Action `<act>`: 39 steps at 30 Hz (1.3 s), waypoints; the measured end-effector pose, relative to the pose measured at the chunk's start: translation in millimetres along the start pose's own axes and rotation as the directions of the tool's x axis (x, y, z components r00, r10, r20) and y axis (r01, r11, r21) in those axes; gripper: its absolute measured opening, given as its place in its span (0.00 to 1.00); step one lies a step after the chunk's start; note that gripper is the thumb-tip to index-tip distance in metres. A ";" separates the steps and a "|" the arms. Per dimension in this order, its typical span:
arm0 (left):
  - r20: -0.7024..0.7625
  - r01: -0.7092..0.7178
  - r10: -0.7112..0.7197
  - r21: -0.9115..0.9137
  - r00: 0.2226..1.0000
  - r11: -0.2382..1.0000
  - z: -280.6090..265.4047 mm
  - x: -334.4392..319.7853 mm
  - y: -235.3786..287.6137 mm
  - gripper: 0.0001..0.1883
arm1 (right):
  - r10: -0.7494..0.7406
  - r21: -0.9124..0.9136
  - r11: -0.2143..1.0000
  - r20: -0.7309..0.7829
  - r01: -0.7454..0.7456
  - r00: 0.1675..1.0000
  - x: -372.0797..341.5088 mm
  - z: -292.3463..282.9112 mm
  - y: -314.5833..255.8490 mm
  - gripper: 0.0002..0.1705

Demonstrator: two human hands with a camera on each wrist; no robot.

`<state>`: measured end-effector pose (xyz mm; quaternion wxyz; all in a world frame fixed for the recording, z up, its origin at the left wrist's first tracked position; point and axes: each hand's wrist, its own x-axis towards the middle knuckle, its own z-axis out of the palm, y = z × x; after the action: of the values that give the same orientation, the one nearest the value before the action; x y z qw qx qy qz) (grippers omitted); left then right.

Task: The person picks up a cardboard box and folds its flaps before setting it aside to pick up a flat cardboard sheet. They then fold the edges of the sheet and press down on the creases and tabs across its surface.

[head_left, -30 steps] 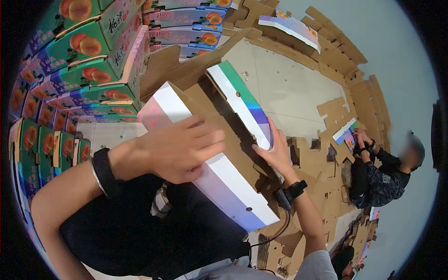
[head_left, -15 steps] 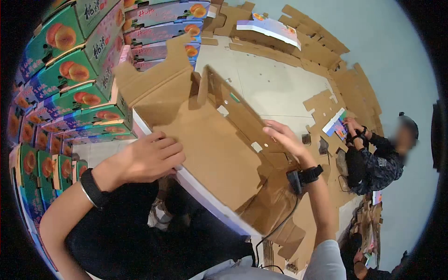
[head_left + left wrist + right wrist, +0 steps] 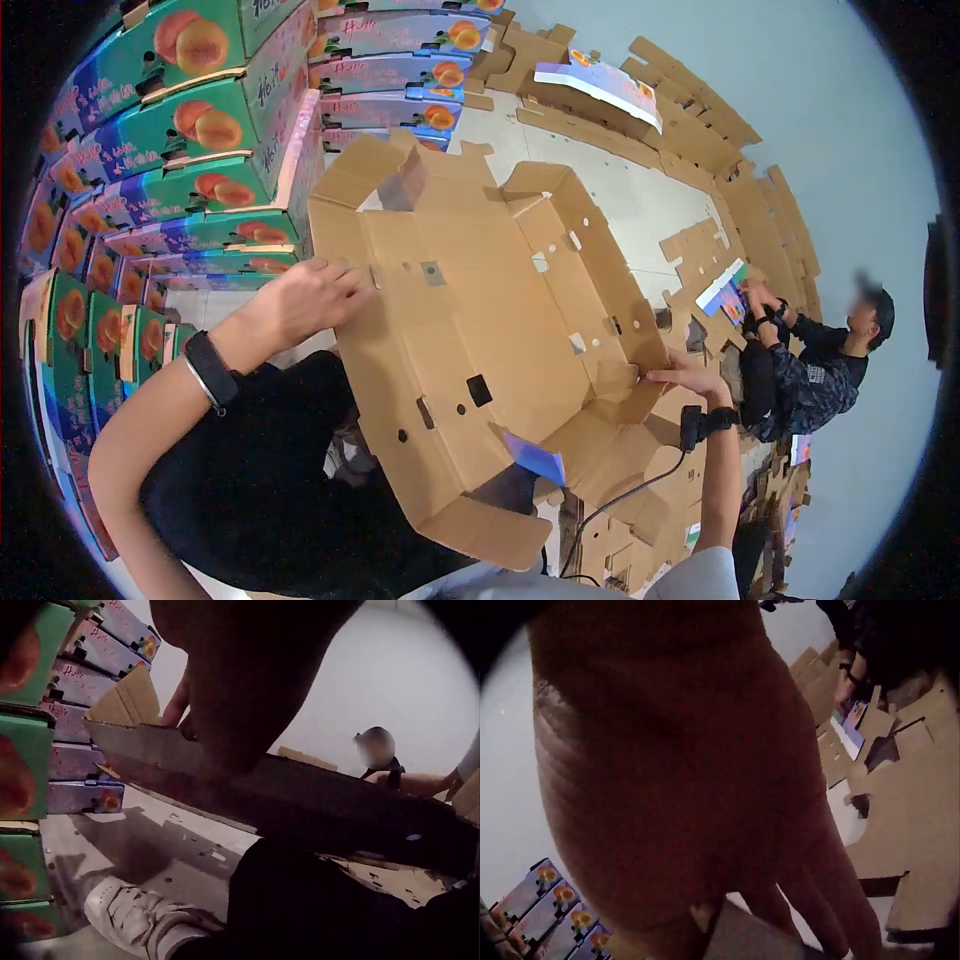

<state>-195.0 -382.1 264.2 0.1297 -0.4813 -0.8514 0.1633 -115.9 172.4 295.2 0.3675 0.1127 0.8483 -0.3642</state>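
Observation:
An unfolded cardboard box (image 3: 480,300) lies across my lap, its plain brown inside facing up and its side walls and end flaps splayed out. My left hand (image 3: 315,295) grips the near-left edge, fingers bent over the rim. On the right, my right hand (image 3: 695,375) pinches the corner of the far side wall between thumb and fingers. A folded flap (image 3: 535,458) shows its purple printed face near the lower end. From below, the left wrist view shows the box's shaded side wall (image 3: 225,787) with the left hand (image 3: 240,682) over it.
Stacked peach boxes (image 3: 200,120) stand close on the left, with another stack (image 3: 390,75) behind. Flat cardboard sheets (image 3: 700,250) cover the floor at right. Another person (image 3: 815,360) sits there handling a printed box piece (image 3: 722,292). A cable (image 3: 640,487) hangs from my right wrist.
The box has gone from upright walls, printed outside showing, to splayed open with its brown inside up. My right hand moved right and down to its corner; my left hand stayed at the left edge.

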 end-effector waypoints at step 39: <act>-0.061 -0.241 0.233 -0.235 0.970 0.942 -2.2 22.9 30.7 0.18 | -0.196 -0.683 0.705 -0.446 -0.191 0.873 -181.4 116.5 -28.0 0.37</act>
<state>-181.9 -347.1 255.3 0.0635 -0.5950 -0.7985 0.0655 62.1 84.7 384.0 0.1556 0.0494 0.9861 0.0303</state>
